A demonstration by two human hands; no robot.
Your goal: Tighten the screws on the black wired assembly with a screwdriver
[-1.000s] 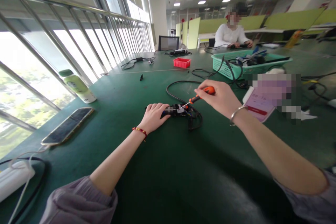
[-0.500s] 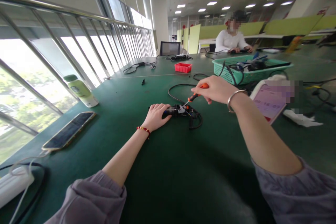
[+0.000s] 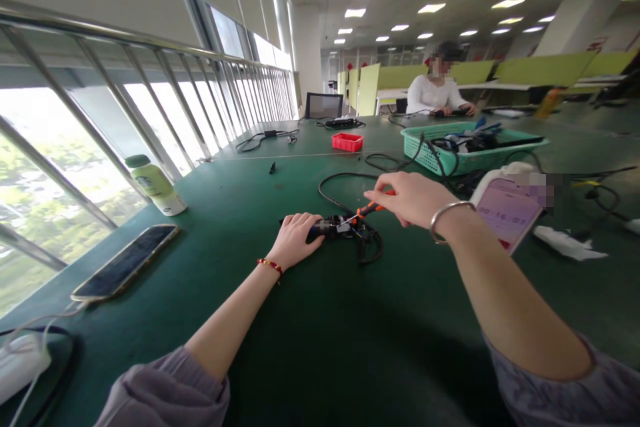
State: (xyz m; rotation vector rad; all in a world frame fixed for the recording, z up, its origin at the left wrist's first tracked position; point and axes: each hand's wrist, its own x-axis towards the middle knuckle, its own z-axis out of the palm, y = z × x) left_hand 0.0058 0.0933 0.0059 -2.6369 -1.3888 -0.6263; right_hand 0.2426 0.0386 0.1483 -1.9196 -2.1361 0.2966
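My left hand (image 3: 295, 240) is wrapped round one end of a black corded device (image 3: 344, 227) and holds it down on the green table. The device's other end lies uncovered, with small parts and wires showing. My right hand (image 3: 413, 199) grips an orange-and-black screwdriver (image 3: 369, 209) by its handle. Its thin shaft slants down to the left, and the tip meets the uncovered part; what exactly it touches is too small to tell. A black cable (image 3: 333, 181) loops behind the device.
Beyond my right hand stands a green basket (image 3: 470, 161) of tools and cables, near a propped phone (image 3: 505, 213). A red tray (image 3: 347, 142) sits farther back. At left are a bottle (image 3: 156, 185) and another phone (image 3: 127, 263). A person (image 3: 435, 93) sits across the table.
The view has tilted up, so everything sits lower in the picture. The screwdriver leans flatter, my right hand having come down a little towards the device. My left hand keeps its hold.
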